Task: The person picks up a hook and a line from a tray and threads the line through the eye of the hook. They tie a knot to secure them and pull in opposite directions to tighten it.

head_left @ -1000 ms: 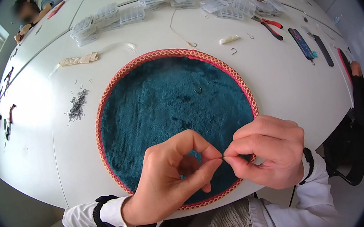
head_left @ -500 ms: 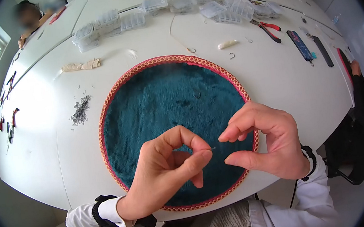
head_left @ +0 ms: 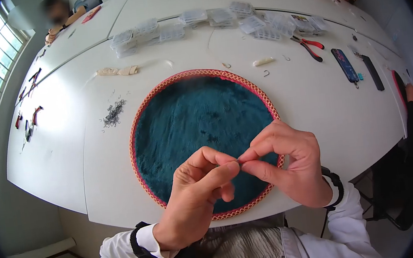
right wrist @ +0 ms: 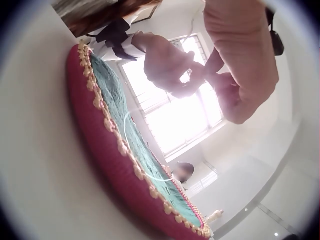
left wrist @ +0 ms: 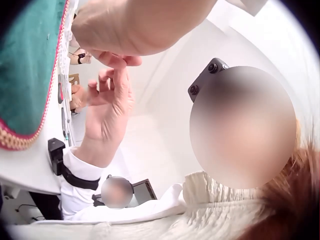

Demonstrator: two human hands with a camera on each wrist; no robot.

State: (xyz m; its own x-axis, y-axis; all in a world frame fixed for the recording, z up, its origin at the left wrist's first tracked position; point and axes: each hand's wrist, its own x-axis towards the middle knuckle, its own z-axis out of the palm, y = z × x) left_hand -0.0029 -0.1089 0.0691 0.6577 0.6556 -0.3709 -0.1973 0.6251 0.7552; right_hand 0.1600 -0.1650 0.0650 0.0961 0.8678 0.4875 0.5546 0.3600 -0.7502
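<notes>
Over the teal plush of a round tray [head_left: 179,116] with a red and gold braided rim, both hands meet at the fingertips. My left hand [head_left: 198,191] pinches a tiny thin thing [head_left: 239,161] between thumb and forefinger; the fingertips hide most of it, and I cannot tell its kind. From the right, my right hand [head_left: 292,165] brings thumb and forefinger together on the same spot. In the right wrist view a thin pale line [right wrist: 126,135] curves across the tray's edge below the hands. A faint dark hook [head_left: 227,109] lies on the plush.
Left of the tray sits a pile of small dark hooks [head_left: 113,115], with a cream wrapped bundle [head_left: 117,71] behind. Clear plastic boxes [head_left: 224,17] line the back. Red-handled pliers [head_left: 309,46], a phone [head_left: 346,64] and a loose hook [head_left: 266,73] lie rightward.
Half a second ago my right thumb and fingers were spread, away from the left hand; now they close at its fingertips, as they did a second ago. The head view has shifted.
</notes>
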